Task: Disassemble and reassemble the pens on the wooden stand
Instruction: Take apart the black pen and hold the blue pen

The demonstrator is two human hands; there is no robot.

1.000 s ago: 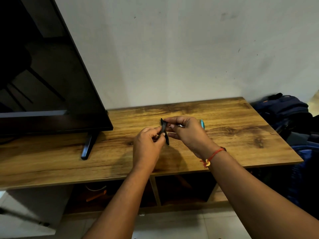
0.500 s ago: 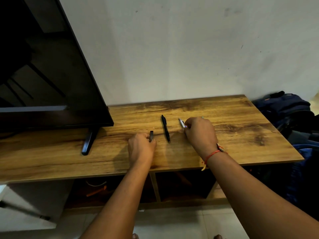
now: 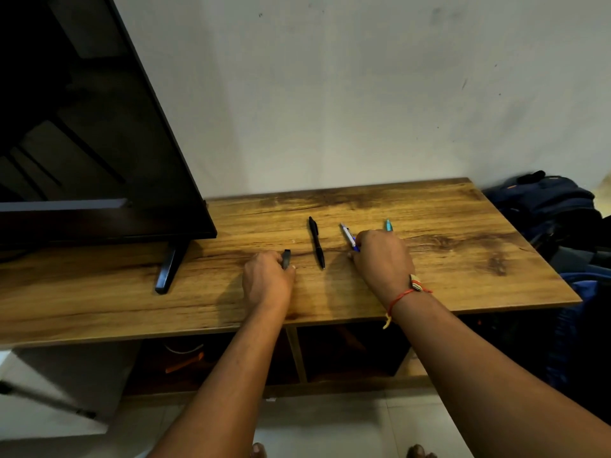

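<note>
A black pen [image 3: 316, 242] lies lengthwise on the wooden stand [image 3: 463, 259], between my two hands. My left hand [image 3: 267, 281] rests on the stand and pinches a short dark pen part [image 3: 286, 258] at its fingertips. My right hand [image 3: 383, 259] lies over a white and blue pen [image 3: 347, 235], with its fingers curled onto the pen's near end. A teal pen [image 3: 388, 225] sticks out just behind that hand; most of it is hidden.
A large black TV [image 3: 82, 143] stands on the stand's left half, its foot [image 3: 170, 267] reaching toward the front. Dark blue bags [image 3: 549, 209] are piled off the right end. Open shelves [image 3: 347, 352] sit below the top. A wall rises behind.
A second ago both hands held the black pen together above the stand. It now lies on the wood; my left hand has moved left with the small part, my right onto the white pen.
</note>
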